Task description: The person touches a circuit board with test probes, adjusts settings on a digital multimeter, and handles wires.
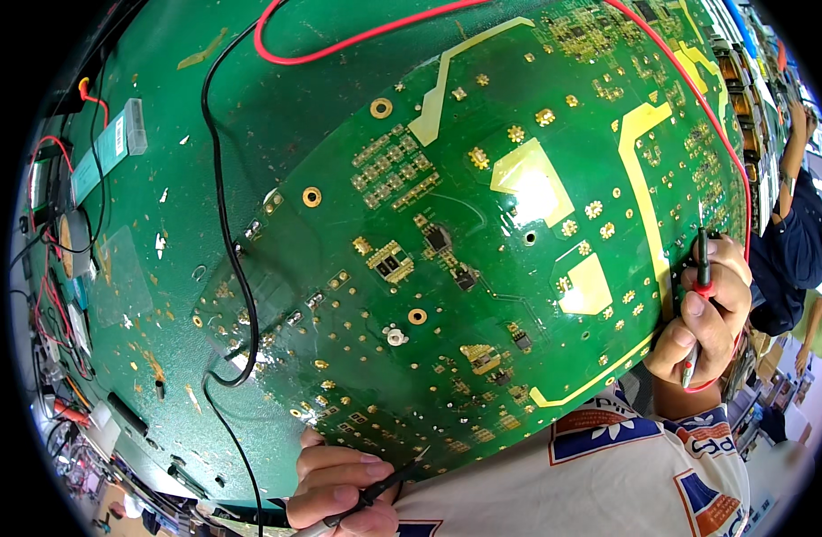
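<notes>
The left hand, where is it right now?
In the head view, the left hand is at the bottom, left of centre, holding a black probe beside the board's lower edge.

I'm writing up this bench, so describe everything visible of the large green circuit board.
The circuit board is a broad, glossy green panel with gold-coloured pads and strips, ringed holes and clusters of small dark and metallic components. It lies slanted in view over a green work surface. The left hand is at its lower edge and the right hand at its lower right, each gripping a probe. Red and black cables cross its outline; whether either probe tip touches it is unclear.
</notes>
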Demonstrator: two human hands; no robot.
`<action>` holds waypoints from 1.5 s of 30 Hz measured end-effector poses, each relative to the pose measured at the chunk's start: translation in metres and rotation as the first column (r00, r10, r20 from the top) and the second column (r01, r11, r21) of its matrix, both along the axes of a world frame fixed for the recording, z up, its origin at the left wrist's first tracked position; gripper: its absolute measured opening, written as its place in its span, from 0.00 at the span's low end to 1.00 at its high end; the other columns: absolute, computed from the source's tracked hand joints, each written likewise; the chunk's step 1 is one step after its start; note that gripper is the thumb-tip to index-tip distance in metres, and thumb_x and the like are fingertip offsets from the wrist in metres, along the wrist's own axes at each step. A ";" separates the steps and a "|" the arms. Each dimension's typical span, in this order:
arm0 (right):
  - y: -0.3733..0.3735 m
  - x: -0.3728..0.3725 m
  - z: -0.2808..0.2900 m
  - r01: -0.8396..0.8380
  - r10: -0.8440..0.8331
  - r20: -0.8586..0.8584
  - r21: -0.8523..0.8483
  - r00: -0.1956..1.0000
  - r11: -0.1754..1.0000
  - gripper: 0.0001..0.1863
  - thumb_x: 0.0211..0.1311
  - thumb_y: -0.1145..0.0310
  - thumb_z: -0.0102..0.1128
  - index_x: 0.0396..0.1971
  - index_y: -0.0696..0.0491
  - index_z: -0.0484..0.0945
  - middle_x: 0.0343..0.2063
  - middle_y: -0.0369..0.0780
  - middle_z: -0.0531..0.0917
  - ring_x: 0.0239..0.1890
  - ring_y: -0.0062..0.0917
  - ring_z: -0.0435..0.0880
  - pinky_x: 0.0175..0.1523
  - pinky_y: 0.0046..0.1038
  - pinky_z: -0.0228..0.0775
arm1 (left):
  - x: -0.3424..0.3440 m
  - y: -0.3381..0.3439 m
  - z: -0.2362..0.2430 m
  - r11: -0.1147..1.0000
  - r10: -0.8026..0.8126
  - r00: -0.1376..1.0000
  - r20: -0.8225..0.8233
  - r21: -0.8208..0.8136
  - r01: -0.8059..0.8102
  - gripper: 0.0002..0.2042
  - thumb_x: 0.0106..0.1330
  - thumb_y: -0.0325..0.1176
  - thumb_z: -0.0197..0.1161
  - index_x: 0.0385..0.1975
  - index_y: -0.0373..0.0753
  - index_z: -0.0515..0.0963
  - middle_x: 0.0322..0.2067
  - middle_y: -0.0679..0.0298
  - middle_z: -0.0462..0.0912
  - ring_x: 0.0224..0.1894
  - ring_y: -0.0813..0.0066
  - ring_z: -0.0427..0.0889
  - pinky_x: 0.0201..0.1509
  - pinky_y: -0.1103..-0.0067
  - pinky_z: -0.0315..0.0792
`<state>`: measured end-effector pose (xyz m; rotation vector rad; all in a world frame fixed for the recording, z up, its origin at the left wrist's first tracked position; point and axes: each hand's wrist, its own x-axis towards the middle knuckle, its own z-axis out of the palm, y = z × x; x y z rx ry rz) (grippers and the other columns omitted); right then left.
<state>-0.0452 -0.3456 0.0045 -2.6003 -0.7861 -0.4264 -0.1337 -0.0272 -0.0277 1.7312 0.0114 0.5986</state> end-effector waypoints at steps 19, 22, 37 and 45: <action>0.006 0.000 0.003 0.050 -0.050 -0.001 0.028 0.999 0.998 0.13 0.68 0.68 0.60 0.51 0.42 0.75 0.41 0.40 0.75 0.49 0.38 0.78 0.50 0.47 0.70 | 0.001 -0.005 0.002 0.997 0.030 0.999 0.013 -0.072 -0.029 0.16 0.75 0.46 0.54 0.43 0.38 0.69 0.20 0.61 0.74 0.26 0.71 0.71 0.36 0.71 0.63; 0.007 0.000 0.004 0.059 -0.059 -0.003 0.025 0.998 0.998 0.13 0.67 0.68 0.59 0.51 0.42 0.75 0.41 0.40 0.75 0.49 0.38 0.78 0.50 0.47 0.70 | -0.002 -0.003 0.003 0.999 0.031 0.999 -0.011 -0.038 -0.031 0.16 0.75 0.46 0.54 0.43 0.38 0.69 0.21 0.61 0.74 0.26 0.71 0.71 0.37 0.70 0.63; 0.008 0.000 0.004 0.065 -0.065 -0.009 0.031 0.998 0.997 0.13 0.68 0.67 0.60 0.50 0.43 0.75 0.41 0.40 0.75 0.49 0.38 0.78 0.48 0.45 0.71 | -0.002 0.000 0.004 1.000 0.013 0.999 -0.030 -0.009 -0.013 0.16 0.76 0.47 0.53 0.43 0.38 0.69 0.21 0.61 0.74 0.25 0.71 0.71 0.35 0.70 0.63; 0.008 0.001 0.004 0.061 -0.061 -0.008 0.038 0.998 0.997 0.12 0.68 0.67 0.60 0.50 0.43 0.76 0.41 0.40 0.75 0.48 0.38 0.78 0.48 0.45 0.71 | -0.001 -0.001 0.002 1.000 0.000 1.000 -0.005 -0.029 0.000 0.15 0.76 0.45 0.53 0.44 0.37 0.69 0.22 0.60 0.74 0.25 0.71 0.71 0.36 0.72 0.64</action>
